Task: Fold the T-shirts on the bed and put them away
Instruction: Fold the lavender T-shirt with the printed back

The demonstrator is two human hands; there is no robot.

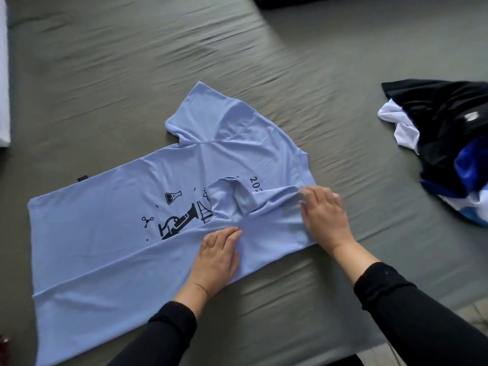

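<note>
Head view: blue T-shirt (105, 233) lies spread on the grey bed (132, 75), print side up, collar toward the right, near sleeve folded in over the print. Left hand (216, 260) rests flat on the folded part, fingers straight, grip released; right hand (326, 217) lies on the shoulder edge, fingers also straight and pressing cloth, nothing clenched. A pile (449, 143) of dark, white and blue garments sits well apart at the right; both arms wear black sleeves (422, 326).
</note>
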